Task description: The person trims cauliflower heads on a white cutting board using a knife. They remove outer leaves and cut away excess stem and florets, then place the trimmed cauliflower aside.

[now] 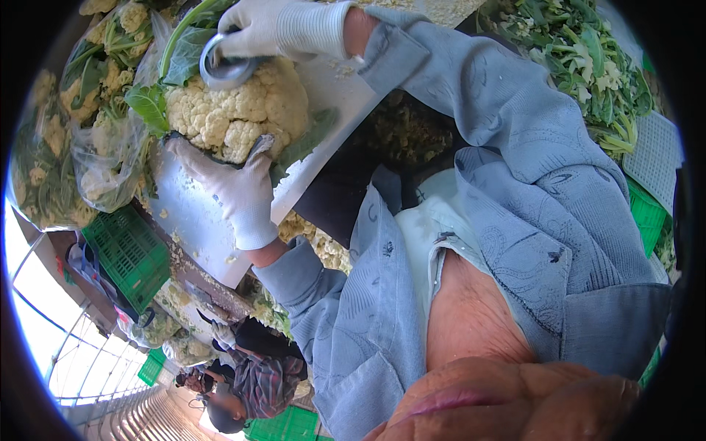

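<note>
Both hands wear white knit gloves. My left hand (234,190) grips the near side of a large cream-coloured cauliflower head (237,113), its thumb and fingers spread around the edge. Above the head's far side, my right hand (259,33) holds a shiny grey ring (227,69), perhaps a roll of tape, against or just over the florets. Some right fingers are hidden inside or behind the ring. Green leaves (148,107) stick out at the head's left, and a long green stalk curves up near the ring. Beneath lies a white board (212,231) with crumbs on it.
Clear plastic bags of cauliflower (105,160) stand at the left, above a green plastic crate (129,256). Trimmed leaves (593,66) are heaped at the upper right. Florets (314,234) lie below the board. Another person in a plaid shirt (267,383) works at the lower left with a curved blade.
</note>
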Action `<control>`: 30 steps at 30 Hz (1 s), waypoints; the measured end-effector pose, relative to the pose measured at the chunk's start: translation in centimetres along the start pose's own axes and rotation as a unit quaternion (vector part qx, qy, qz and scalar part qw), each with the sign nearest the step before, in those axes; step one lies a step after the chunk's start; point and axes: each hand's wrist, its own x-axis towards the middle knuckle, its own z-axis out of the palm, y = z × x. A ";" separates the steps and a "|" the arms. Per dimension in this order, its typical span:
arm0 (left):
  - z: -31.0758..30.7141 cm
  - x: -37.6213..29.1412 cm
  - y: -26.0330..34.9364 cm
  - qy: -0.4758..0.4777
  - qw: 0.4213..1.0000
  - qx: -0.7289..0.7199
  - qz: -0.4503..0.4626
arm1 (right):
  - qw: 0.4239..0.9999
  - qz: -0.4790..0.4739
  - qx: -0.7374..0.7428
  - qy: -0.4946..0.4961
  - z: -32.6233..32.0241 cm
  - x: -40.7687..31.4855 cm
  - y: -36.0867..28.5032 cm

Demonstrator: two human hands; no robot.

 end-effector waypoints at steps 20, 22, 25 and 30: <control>0.0 -0.9 -0.4 0.008 0.999 -0.048 -0.019 | 0.966 0.072 0.247 0.039 -0.6 -3.2 2.8; -0.4 -1.3 0.7 -0.002 0.999 -0.012 -0.035 | 0.997 0.000 0.082 0.009 -0.8 -3.0 0.3; 0.1 -0.5 1.1 -0.005 0.999 -0.044 -0.004 | 0.986 -0.098 -0.099 0.089 -1.4 2.9 7.4; 0.1 -0.8 -0.5 0.006 1.000 -0.025 -0.012 | 0.971 -0.023 0.213 0.105 -1.6 -0.6 7.4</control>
